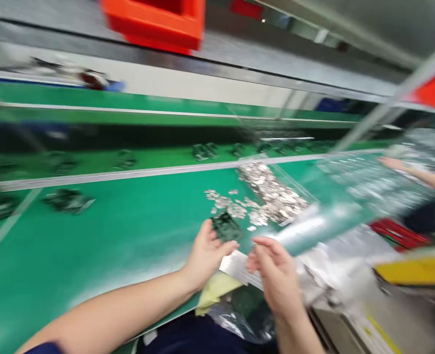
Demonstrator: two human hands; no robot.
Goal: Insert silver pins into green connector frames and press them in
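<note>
Left hand [206, 253] grasps a dark part [225, 227] at the near edge of the green belt [92, 236], just beside the pile of silver pieces [269, 194]. Right hand [276, 273] hangs half-curled; blur hides its grip. Advise a steady hold, keeping clear of loose pieces.

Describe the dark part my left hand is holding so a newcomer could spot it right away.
Start at the green conveyor belt and find the heap of small silvery pieces near its front edge. Just before it, the left hand grips a dark green part, the only dark item among shiny ones.
</note>
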